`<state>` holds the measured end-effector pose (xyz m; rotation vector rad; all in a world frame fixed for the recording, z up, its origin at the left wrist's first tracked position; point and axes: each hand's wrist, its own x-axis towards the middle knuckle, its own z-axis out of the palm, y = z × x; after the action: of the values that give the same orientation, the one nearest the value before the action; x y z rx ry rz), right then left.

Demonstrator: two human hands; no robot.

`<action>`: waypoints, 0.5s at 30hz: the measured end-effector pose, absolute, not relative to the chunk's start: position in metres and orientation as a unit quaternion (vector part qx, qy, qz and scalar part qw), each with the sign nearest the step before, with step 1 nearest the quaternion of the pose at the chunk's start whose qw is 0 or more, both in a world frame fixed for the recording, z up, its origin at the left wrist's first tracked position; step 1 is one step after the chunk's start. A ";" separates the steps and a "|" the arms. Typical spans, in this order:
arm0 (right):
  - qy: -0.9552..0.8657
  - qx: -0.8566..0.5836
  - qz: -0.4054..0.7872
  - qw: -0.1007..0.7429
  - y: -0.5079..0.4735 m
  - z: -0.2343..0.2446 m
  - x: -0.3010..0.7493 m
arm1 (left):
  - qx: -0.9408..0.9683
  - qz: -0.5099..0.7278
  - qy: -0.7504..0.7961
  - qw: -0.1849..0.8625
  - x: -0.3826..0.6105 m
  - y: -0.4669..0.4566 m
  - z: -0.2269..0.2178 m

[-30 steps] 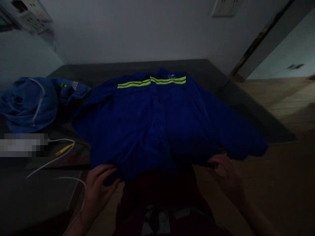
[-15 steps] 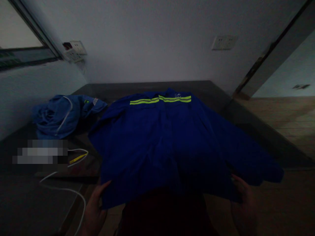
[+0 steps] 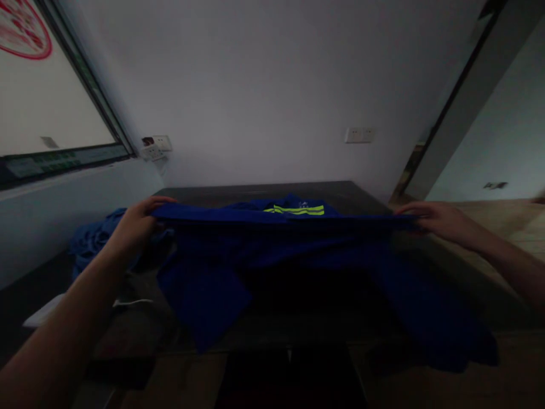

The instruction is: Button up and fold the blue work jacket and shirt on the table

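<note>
Blue hem and both hands have moved up and forward since half a second ago: instead of hanging by the person's waist, the jacket's (image 3: 272, 244) lower edge is now being raised and stretched across the worktop (image 3: 204, 196), toward the collar. The left hand (image 3: 147, 213) is pinching one end of the hem between thumb and fingers; the right hand (image 3: 421, 213) is gripping the other end likewise, pulling it into a nearly straight line.

Small white print (image 3: 303, 203) is showing on the chest, too blurred for reading, above a yellow reflective stripe (image 3: 298, 211) that is now being partly covered by the hem. A red round emblem (image 3: 25, 28) is showing on the window at upper left.

One sleeve is lying toward the person on the left; the other is stretching down to about the worktop's near edge on the right. Worktop surface is showing between the collar and the wall (image 3: 264, 113), and also beyond the right sleeve. A crumpled blue garment (image 3: 96, 233) is lying behind the left forearm, with a white cable (image 3: 131, 302) running nearer the person. Wall sockets (image 3: 360, 135) are sitting above the far edge.
</note>
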<state>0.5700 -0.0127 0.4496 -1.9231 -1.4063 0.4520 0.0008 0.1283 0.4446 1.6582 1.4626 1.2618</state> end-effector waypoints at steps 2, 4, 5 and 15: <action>-0.512 -0.750 0.214 0.360 0.003 0.476 0.574 | 0.660 0.454 0.525 0.287 0.004 0.140 0.475; -0.509 -0.742 0.221 0.376 0.006 0.500 0.580 | 0.695 0.419 0.513 0.279 0.005 0.140 0.503; -0.520 -0.732 0.224 0.380 0.004 0.510 0.584 | 0.710 0.403 0.512 0.268 0.003 0.137 0.514; -0.489 -0.707 -0.048 0.508 -0.048 0.495 0.554 | 0.784 0.292 0.518 0.181 -0.062 0.103 0.516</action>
<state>0.5542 -0.0485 0.4947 -1.7046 -1.1776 -0.1161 -0.0622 0.1030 0.5157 2.2127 1.4621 0.8248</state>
